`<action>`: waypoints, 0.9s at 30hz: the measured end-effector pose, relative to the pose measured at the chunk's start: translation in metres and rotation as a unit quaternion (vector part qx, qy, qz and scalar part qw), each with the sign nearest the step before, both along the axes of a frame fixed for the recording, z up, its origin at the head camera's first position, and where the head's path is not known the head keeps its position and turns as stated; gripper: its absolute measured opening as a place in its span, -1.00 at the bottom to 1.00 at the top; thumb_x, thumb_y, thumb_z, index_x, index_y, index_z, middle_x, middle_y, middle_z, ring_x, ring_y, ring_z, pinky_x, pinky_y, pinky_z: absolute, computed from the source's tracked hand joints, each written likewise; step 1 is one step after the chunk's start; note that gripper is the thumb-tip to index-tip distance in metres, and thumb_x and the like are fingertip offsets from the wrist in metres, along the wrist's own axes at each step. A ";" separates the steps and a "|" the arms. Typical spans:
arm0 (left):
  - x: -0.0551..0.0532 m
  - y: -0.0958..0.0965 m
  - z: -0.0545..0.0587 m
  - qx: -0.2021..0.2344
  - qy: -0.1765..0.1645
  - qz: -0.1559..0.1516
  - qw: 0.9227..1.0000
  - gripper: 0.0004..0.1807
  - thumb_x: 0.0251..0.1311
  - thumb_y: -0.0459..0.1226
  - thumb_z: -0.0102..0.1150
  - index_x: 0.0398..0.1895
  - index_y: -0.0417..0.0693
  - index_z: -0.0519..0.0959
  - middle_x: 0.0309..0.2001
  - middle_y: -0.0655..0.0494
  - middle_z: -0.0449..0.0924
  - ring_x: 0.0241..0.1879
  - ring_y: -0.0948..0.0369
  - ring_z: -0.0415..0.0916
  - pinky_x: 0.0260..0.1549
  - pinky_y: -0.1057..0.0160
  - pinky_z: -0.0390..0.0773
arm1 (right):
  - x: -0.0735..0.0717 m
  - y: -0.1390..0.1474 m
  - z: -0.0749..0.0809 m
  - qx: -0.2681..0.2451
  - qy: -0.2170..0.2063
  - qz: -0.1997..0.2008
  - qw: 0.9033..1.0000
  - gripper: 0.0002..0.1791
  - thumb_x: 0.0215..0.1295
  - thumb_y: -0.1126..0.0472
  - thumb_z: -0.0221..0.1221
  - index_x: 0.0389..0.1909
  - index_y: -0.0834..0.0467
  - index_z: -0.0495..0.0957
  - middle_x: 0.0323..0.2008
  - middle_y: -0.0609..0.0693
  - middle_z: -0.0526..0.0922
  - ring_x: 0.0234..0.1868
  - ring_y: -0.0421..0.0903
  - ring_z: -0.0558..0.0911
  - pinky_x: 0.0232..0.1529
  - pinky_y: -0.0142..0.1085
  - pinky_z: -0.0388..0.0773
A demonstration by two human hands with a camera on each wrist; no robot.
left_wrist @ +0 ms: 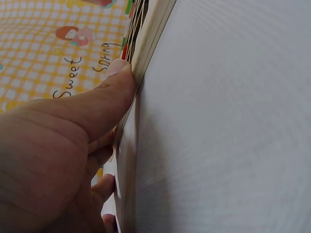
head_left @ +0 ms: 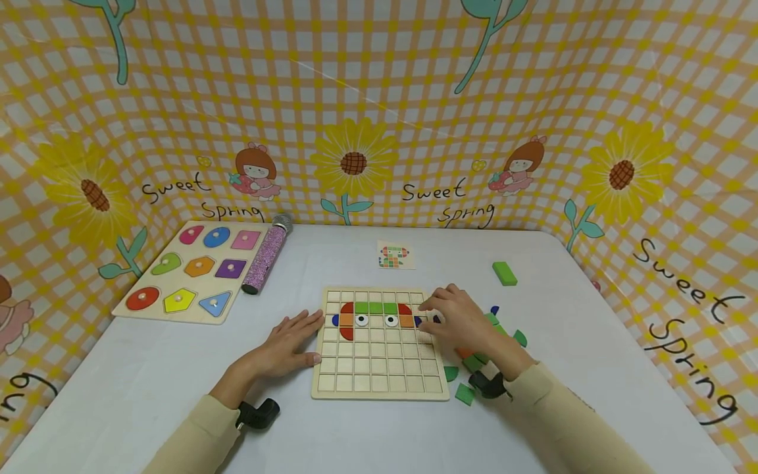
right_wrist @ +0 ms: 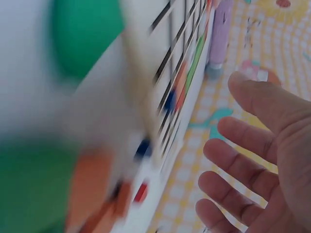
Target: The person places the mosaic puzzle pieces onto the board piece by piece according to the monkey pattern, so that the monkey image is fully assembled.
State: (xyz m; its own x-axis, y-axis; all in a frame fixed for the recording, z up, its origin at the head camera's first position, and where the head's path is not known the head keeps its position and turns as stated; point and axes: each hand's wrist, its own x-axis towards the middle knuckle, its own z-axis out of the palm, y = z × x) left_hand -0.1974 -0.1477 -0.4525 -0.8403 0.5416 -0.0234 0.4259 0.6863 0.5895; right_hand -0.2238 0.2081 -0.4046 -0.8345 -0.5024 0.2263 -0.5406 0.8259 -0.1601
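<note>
A wooden grid board (head_left: 380, 366) lies in the middle of the table. Green, red and orange pieces form a band near its top, above two round eye pieces (head_left: 361, 320). Blue half-rounds sit at both ends, and a red quarter-round (head_left: 347, 334) is at the lower left. My left hand (head_left: 283, 343) rests at the board's left edge, thumb against the side in the left wrist view. Over the right edge is my right hand (head_left: 464, 321), near the right blue piece (head_left: 418, 321). In the right wrist view its fingers (right_wrist: 235, 158) are spread and loosely bent, holding nothing.
Loose green, orange and blue pieces (head_left: 464, 394) lie right of the board, partly under the right forearm. A green block (head_left: 505, 273) is farther back. Behind the board lies a pattern card (head_left: 397, 255). A glittery microphone (head_left: 266, 257) and a knobbed shape puzzle (head_left: 195, 280) are at left.
</note>
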 end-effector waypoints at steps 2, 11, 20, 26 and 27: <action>0.000 0.000 0.000 0.000 0.000 0.000 1.000 -0.20 0.23 -0.05 0.14 0.44 -0.15 0.09 0.50 -0.06 -0.02 0.49 -0.15 -0.21 0.41 -0.28 -0.28 | 0.001 0.015 0.000 0.001 -0.010 -0.016 1.000 -0.64 0.05 0.01 0.36 -0.16 0.10 0.68 -0.18 -0.01 0.63 -0.17 -0.06 0.42 -0.16 -0.19 0.38; 0.000 0.000 -0.001 0.001 -0.001 0.002 1.000 -0.21 0.23 -0.05 0.14 0.44 -0.14 0.09 0.50 -0.05 -0.02 0.49 -0.14 -0.21 0.41 -0.28 -0.29 | 0.001 0.080 -0.004 -0.015 -0.036 -0.071 0.997 -0.64 0.10 0.08 0.33 -0.09 0.16 0.64 -0.15 0.05 0.62 -0.10 0.01 0.42 -0.12 -0.09 0.44; -0.001 0.000 -0.001 -0.004 0.000 0.001 1.000 -0.20 0.23 -0.05 0.14 0.45 -0.14 0.09 0.50 -0.05 -0.02 0.49 -0.14 -0.21 0.42 -0.26 -0.28 | 0.006 0.124 -0.006 -0.006 -0.045 -0.068 0.997 -0.66 0.08 0.14 0.33 -0.12 0.18 0.64 -0.16 0.07 0.63 -0.13 -0.01 0.40 -0.15 -0.14 0.42; 0.000 0.000 0.000 -0.003 -0.001 0.002 1.000 -0.20 0.23 -0.06 0.14 0.44 -0.15 0.09 0.50 -0.06 -0.02 0.49 -0.15 -0.21 0.42 -0.26 -0.28 | 0.010 0.139 -0.007 0.012 -0.054 -0.056 0.997 -0.75 0.06 0.20 0.32 -0.19 0.16 0.68 -0.22 0.03 0.64 -0.18 -0.04 0.41 -0.20 -0.19 0.41; 0.000 0.000 0.000 -0.003 -0.002 0.002 1.000 -0.20 0.23 -0.06 0.14 0.44 -0.15 0.09 0.50 -0.06 -0.02 0.49 -0.15 -0.21 0.42 -0.26 -0.28 | 0.010 0.141 -0.008 0.015 -0.055 -0.055 0.997 -0.76 0.05 0.21 0.32 -0.21 0.16 0.68 -0.24 0.02 0.64 -0.19 -0.05 0.42 -0.21 -0.20 0.40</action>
State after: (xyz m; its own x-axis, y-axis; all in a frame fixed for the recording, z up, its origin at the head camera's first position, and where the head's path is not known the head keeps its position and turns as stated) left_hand -0.1976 -0.1476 -0.4526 -0.8424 0.5381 -0.0299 0.4209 0.6916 0.5870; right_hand -0.2135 0.3491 -0.4127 -0.9036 -0.4121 0.1167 -0.4275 0.8844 -0.1875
